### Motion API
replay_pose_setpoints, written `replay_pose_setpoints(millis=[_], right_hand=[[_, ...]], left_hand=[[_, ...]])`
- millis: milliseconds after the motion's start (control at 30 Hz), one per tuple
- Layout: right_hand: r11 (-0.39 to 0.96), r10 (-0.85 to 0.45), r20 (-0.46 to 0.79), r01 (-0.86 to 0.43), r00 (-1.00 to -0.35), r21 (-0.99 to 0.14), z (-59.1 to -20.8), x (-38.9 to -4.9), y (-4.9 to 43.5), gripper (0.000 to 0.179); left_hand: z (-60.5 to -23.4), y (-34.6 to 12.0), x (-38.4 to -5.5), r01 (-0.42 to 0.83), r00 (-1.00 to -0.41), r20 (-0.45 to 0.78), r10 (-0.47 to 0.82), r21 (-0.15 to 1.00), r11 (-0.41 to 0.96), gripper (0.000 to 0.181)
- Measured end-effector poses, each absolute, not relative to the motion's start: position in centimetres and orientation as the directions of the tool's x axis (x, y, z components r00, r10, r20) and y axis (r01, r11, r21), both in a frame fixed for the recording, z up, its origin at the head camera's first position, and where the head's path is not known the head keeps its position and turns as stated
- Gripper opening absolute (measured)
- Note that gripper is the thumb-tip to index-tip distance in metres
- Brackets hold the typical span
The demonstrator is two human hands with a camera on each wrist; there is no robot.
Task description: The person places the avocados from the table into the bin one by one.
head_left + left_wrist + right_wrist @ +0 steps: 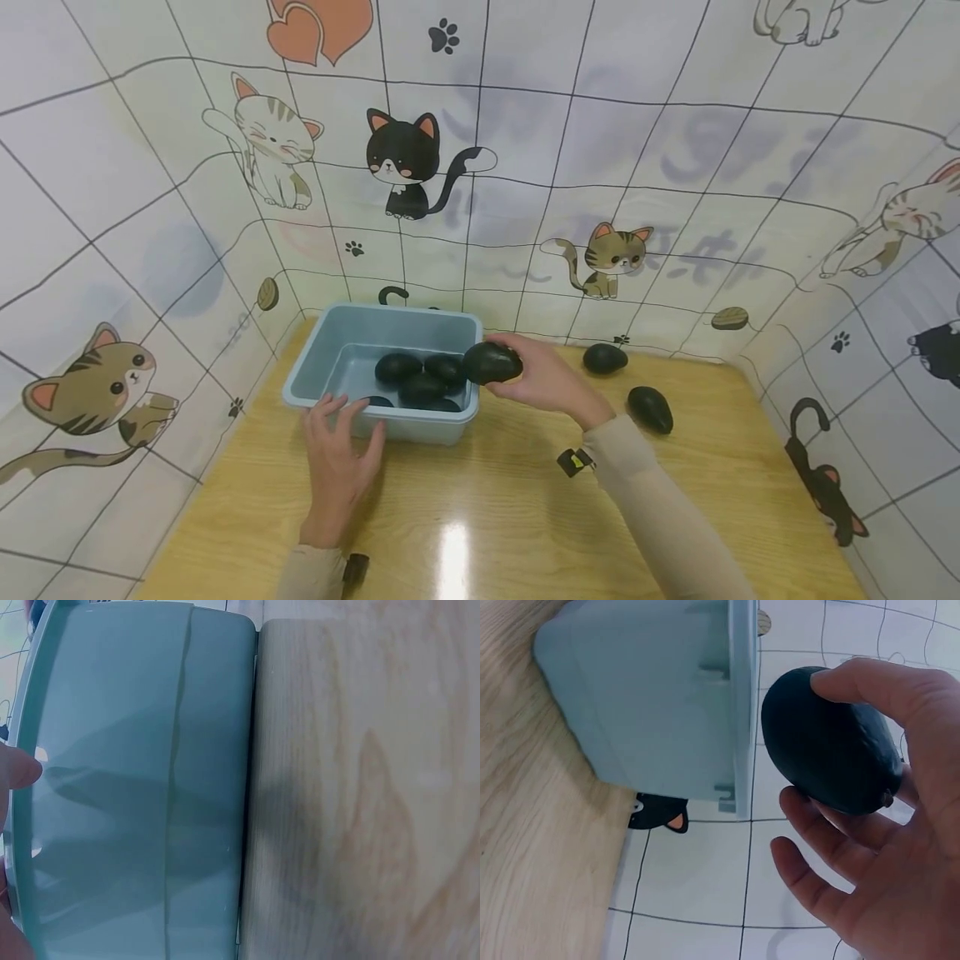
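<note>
A dark avocado (491, 363) is in my right hand (542, 375), beside and above the right rim of a blue plastic bin (397, 427). In the right wrist view the thumb lies over the avocado (825, 742) and fingers support it from below, its stem end toward the palm. My left hand (341, 458) grips the bin's front rim near its left corner, fingertips over the edge. The thumb (24, 769) shows at the rim in the left wrist view. Inside the bin lie several avocados (422, 389), partly hidden by the front wall.
Two more avocados lie on the wooden table (480, 500) to the right: one avocado (604, 358) near the back wall, another avocado (650, 409) closer, beside the right sleeve. A cat-patterned tiled covering (525, 208) rises close behind the bin and along both sides.
</note>
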State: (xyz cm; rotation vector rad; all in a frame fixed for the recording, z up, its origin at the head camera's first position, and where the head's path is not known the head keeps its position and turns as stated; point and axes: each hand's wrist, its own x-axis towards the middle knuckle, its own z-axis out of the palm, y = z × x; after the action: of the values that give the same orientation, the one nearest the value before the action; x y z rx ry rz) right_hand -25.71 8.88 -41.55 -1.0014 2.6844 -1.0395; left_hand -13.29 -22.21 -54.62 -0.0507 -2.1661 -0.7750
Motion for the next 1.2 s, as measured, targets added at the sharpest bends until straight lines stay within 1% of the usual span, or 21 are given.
replay_pose_setpoints(millis=[67,300,600,833,1000,1200], right_hand=[[0.55,-0.617,0.128,-0.543,-0.776,-0.634,-41.3,-25.6,8.6,0.071],[0.573,-0.632,0.108,-0.557,-0.767,-0.601,-40.5,-25.4,7.7,0.069],[0.592,-0.654,0.087,-0.581,-0.751,-0.558,-40.1,-25.8,6.8,0.071],[0.582,-0.668,0.075,-0.582,-0.741,-0.568,-39.3,-25.8,5.9,0.069],[0.582,-0.658,0.088,-0.579,-0.748,-0.571,-39.2,-25.7,5.7,0.063],[0.575,-0.654,0.085,-0.566,-0.752,-0.591,-39.7,-25.8,5.9,0.057]], left_hand=[[-54.6,-22.2,-13.3,0.291,-0.662,0.718,-0.216,0.512,0.808,0.037],[-54.7,-22.2,-13.6,0.342,-0.6,0.772,-0.21,0.485,0.805,0.035],[-54.7,-22.3,-13.8,0.351,-0.592,0.78,-0.203,0.476,0.806,0.035],[-54.6,-22.4,-13.7,0.353,-0.576,0.791,-0.206,0.468,0.81,0.035],[-54.6,-22.3,-13.7,0.352,-0.582,0.787,-0.204,0.471,0.809,0.036],[-54.6,-22.2,-13.3,0.298,-0.652,0.729,-0.206,0.497,0.815,0.038]])
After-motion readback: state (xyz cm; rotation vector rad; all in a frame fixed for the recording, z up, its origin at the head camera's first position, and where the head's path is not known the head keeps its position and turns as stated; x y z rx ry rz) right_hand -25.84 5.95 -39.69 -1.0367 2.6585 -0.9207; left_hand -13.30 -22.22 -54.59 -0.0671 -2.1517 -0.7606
